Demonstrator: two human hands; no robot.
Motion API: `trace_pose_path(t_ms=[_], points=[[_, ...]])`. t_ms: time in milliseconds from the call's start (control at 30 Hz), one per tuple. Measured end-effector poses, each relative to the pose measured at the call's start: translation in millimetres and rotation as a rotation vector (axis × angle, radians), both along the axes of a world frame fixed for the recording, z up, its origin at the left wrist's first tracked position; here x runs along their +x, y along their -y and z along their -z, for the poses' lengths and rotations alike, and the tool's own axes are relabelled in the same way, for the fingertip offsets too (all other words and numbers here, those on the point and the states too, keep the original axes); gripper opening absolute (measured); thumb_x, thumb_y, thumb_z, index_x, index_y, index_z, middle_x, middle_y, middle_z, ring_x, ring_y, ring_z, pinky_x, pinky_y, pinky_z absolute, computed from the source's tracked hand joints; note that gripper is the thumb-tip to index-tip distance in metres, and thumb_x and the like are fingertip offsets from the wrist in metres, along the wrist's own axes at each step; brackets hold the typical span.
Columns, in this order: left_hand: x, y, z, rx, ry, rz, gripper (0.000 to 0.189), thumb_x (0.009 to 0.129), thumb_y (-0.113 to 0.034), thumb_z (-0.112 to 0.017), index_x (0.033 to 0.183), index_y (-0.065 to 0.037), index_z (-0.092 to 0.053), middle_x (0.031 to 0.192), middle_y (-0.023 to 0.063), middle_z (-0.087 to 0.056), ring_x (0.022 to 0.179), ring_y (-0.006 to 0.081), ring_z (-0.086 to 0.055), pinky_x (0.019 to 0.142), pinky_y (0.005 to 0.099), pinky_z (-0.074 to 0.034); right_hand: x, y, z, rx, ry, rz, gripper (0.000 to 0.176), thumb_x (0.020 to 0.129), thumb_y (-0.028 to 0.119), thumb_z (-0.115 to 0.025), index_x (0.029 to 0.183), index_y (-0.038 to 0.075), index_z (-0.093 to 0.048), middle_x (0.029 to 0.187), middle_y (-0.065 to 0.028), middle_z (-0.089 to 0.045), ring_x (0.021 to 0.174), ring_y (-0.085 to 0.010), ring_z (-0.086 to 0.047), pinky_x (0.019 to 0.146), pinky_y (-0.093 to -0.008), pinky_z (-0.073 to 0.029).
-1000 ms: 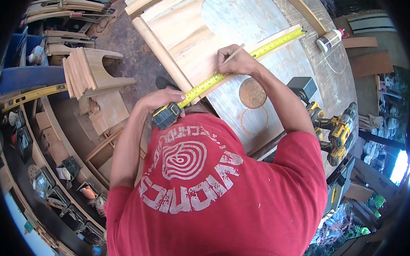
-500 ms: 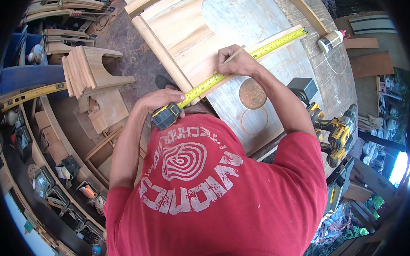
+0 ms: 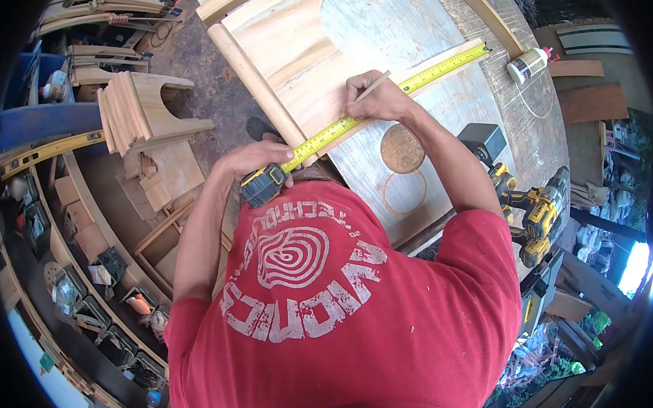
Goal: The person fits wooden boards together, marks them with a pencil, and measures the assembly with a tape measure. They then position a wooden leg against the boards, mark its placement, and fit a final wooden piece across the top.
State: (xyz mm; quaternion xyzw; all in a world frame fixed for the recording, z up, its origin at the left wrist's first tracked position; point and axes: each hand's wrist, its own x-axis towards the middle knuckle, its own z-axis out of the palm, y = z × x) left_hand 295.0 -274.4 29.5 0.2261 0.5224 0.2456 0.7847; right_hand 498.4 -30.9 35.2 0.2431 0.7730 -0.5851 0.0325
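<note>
Wooden pencil (image 3: pixel 374 83) — one; tape measure (image 3: pixel 264 185) — one.

Grey floor (image 3: pixel 201 81), cluttered wooden shelves (image 3: pixel 88 228) left, daylight (image 3: pixel 635 269) far right.

Beyond the tape measure (image 3: pixel 325 137), the far half of the wooden panel (image 3: pixel 379 26) lies bare and passable. On the tape's near side a rusty disc (image 3: pixel 402 149) sits just beside it, with a black block (image 3: pixel 484 141) and two yellow drills (image 3: pixel 542 211) further right; a glue bottle (image 3: pixel 527 65) stands near its far tip. The left hand (image 3: pixel 256 158) grips its case, and the right hand (image 3: pixel 379 101), holding a pencil (image 3: pixel 374 85), presses on its blade.
</note>
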Motion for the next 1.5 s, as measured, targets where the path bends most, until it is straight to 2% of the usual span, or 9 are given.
trace_pose_path(t_ms=[333, 567, 667, 800, 867, 1167, 1333, 1467, 1500], points=[[-0.9, 5.9, 15.5, 0.099, 0.015, 0.014, 0.039, 0.105, -0.03, -0.054, 0.117, 0.005, -0.065, 0.088, 0.0149, -0.074, 0.074, 0.0173, -0.07, 0.064, 0.0305, -0.058, 0.8, -7.9, -6.0, -0.179, -0.045, 0.106, 0.015, 0.075, -0.002, -0.072, 0.069, 0.004, -0.06, 0.064, -0.0029, -0.063, 0.06, -0.0109, -0.061, 0.057, -0.0259, -0.049], [-44.0, -25.5, -13.7, 0.251, -0.138, -0.057, 0.037, 0.106, -0.029, -0.052, 0.112, 0.005, -0.066, 0.089, 0.0124, -0.074, 0.078, 0.0163, -0.07, 0.07, 0.0304, -0.057, -5.4, -4.7, -31.2, -0.268, -0.647, 0.413, 0.013, 0.085, 0.0, -0.073, 0.079, 0.0, -0.062, 0.078, -0.0094, -0.069, 0.069, -0.0166, -0.068, 0.065, -0.029, -0.055], [-90.3, -50.6, -23.3, 0.256, -0.262, -0.082, 0.036, 0.106, -0.028, -0.051, 0.118, 0.003, -0.064, 0.088, 0.0127, -0.073, 0.074, 0.0172, -0.07, 0.065, 0.0306, -0.057, -16.4, 6.9, -17.9, -0.326, -0.707, 0.486, 0.013, 0.085, 0.001, -0.075, 0.078, 0.001, -0.063, 0.077, -0.0096, -0.069, 0.07, -0.0166, -0.069, 0.067, -0.029, -0.056], [-145.4, -70.6, -29.6, 0.266, -0.317, -0.133, 0.036, 0.104, -0.03, -0.053, 0.118, 0.002, -0.063, 0.087, 0.0132, -0.073, 0.072, 0.017, -0.069, 0.063, 0.0294, -0.055, -25.3, 31.9, 13.5, -0.262, -0.513, 0.521, 0.014, 0.083, -0.004, -0.07, 0.075, 0.001, -0.059, 0.076, -0.0124, -0.068, 0.072, -0.0215, -0.071, 0.069, -0.0349, -0.058], [-166.9, -77.3, -30.2, 0.232, -0.33, -0.164, 0.036, 0.104, -0.031, -0.054, 0.116, 0.002, -0.063, 0.086, 0.0131, -0.072, 0.072, 0.0169, -0.069, 0.063, 0.0293, -0.055, -27.7, 42.5, 27.0, -0.414, -0.558, 0.552, 0.016, 0.084, -0.004, -0.071, 0.075, 0.002, -0.059, 0.075, -0.0122, -0.067, 0.072, -0.0218, -0.071, 0.069, -0.0356, -0.059], [-249.8, -108.9, -19.3, 0.163, -0.355, -0.006, 0.034, 0.102, -0.032, -0.056, 0.108, 0.001, -0.064, 0.085, 0.0136, -0.072, 0.074, 0.0186, -0.071, 0.066, 0.0314, -0.057, -67.1, 41.7, 20.2, -0.413, -0.437, 0.689, 0.019, 0.085, -0.005, -0.071, 0.075, 0.003, -0.057, 0.075, -0.0109, -0.065, 0.072, -0.0212, -0.069, 0.069, -0.0348, -0.059], [-277.3, -114.2, -7.0, 0.209, -0.28, -0.004, 0.035, 0.103, -0.033, -0.056, 0.108, 0.001, -0.063, 0.084, 0.0141, -0.072, 0.075, 0.0187, -0.072, 0.067, 0.0319, -0.057, -129.3, 11.1, 3.6, -0.232, -0.474, 0.566, 0.015, 0.083, -0.002, -0.07, 0.076, 0.002, -0.058, 0.077, -0.0102, -0.064, 0.073, -0.0199, -0.068, 0.07, -0.033, -0.058], [-289.0, -120.5, -0.3, 0.165, -0.146, 0.039, 0.037, 0.103, -0.035, -0.054, 0.108, 0.001, -0.062, 0.083, 0.0142, -0.071, 0.064, 0.0202, -0.07, 0.056, 0.0323, -0.058, -194.9, -40.3, -35.7, -0.052, -0.468, 0.388, 0.012, 0.08, -0.002, -0.07, 0.075, 0.002, -0.06, 0.077, -0.0098, -0.065, 0.073, -0.0184, -0.067, 0.07, -0.0321, -0.057], [-288.2, -121.8, -12.6, 0.128, -0.154, 0.06, 0.034, 0.104, -0.03, -0.052, 0.105, 0.002, -0.065, 0.086, 0.0113, -0.071, 0.075, 0.0165, -0.071, 0.066, 0.0299, -0.056, -210.4, -53.8, -43.3, 0.022, -0.376, 0.354, 0.012, 0.078, -0.001, -0.071, 0.073, 0.002, -0.061, 0.076, -0.0077, -0.066, 0.074, -0.0149, -0.065, 0.07, -0.0296, -0.056]])
